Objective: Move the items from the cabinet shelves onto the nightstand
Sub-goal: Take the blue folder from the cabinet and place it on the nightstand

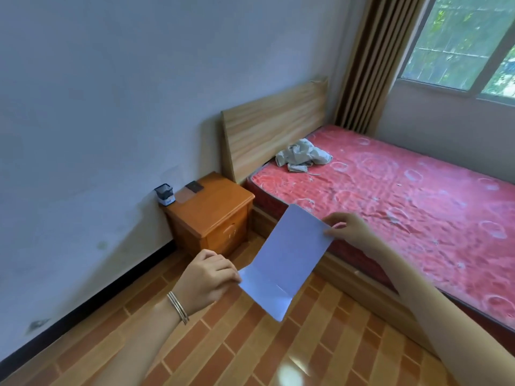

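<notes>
Pinched at its folded lower edge by the left hand [207, 277] and at an upper corner by the right hand [348, 229], a white sheet [284, 263] hangs over the floor [250, 355], short of the nightstand [214, 213], seemingly kept flat for laying down there.

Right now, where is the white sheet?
Lower centre of the head view: the white sheet is pinched between the left hand and right hand, above the floor, with the nightstand to its upper left.
</notes>
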